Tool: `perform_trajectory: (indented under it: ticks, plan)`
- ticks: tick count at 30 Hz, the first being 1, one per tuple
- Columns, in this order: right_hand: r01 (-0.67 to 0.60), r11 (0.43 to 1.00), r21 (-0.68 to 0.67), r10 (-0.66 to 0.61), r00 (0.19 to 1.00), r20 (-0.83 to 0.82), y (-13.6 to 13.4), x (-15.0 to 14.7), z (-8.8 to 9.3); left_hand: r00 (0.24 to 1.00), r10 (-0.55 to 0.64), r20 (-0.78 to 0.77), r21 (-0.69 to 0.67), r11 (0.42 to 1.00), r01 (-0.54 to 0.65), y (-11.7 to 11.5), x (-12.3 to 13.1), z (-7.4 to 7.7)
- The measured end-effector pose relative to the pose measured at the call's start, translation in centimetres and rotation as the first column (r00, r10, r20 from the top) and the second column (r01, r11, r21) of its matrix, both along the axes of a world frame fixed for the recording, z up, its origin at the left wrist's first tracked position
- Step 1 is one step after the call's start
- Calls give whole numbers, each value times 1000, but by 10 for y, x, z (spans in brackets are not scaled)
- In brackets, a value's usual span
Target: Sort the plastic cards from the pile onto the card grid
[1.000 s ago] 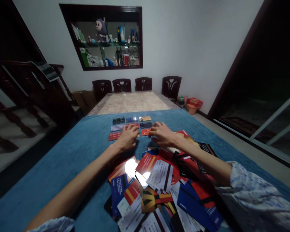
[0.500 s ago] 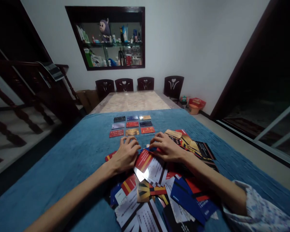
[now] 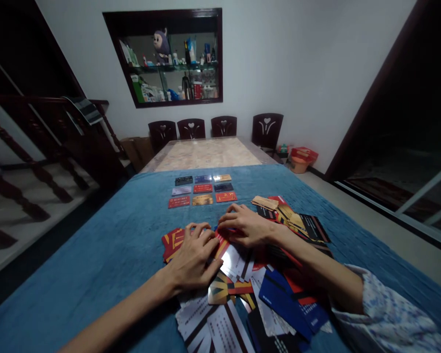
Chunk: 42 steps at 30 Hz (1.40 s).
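Cards are being handled on a counter (image 3: pixel 209 153) whose near part is covered by a blue cloth (image 3: pixel 113 255). The loose pile of cards (image 3: pixel 239 291) is spread on the cloth, beneath and nearer than both hands. The left hand (image 3: pixel 195 257) is laid over the pile, its grip spread, the thumb held apart. The right hand (image 3: pixel 247 224) is rested just beside it with fingers bent; whether a card is pinched in that grip cannot be told. Beyond them, nine cards or small stacks (image 3: pixel 203 189) are arranged in three rows of three. In the wall, a dark-framed cabinet (image 3: pixel 221 54) is filled on two levels: a purple plush toy (image 3: pixel 162 45) is seated above among bottles and tubes, while a red canister (image 3: pixel 197 90) and a dark flask (image 3: pixel 185 87) are kept below. On the floor, an orange tub (image 3: pixel 298 165) is topped by something red (image 3: pixel 304 154).
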State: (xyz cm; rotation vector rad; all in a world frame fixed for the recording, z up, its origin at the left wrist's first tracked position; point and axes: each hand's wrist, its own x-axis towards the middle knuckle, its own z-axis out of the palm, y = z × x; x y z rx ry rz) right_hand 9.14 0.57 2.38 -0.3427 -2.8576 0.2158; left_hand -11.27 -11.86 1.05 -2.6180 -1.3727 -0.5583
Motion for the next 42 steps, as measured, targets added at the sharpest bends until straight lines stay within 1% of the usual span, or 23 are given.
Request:
perform_trajectory:
  ticks: [4,10,17,21,27,30,36,39,42]
  plan:
    - [-17,1000,14,17,1000,26,4,-1,-1,999,40,36,-16,999,-39,-1,-2,-6]
    - [-17,1000,-26,19,998,61,6,0,-3,994,42,99,-13,999,-41,0,-4,-10]
    - [-21,998,-67,21,1000,4,10,0,-9,984,-4,181,90,996,-12,2,-8,-13]
    - [-1,998,-61,-1,1000,-31,13,-2,-13,975,-19,220,151,988,-15,7,-14,-12]
    - [110,994,8,-108,982,-155,18,-7,-29,965,-29,262,233,972,-34,17,-25,-12]
    - [161,986,44,-146,961,-235,18,-10,-34,958,-14,287,237,970,-57,21,-30,-13]
    - [198,970,137,-125,900,-418,15,-13,-35,922,-6,388,219,972,-86,30,-38,-15]
    - [216,965,147,-130,883,-451,15,-14,-36,902,15,432,186,977,-106,34,-41,-17]
    - [224,966,129,-143,879,-455,18,-14,-40,886,34,463,156,981,-119,36,-43,-20]
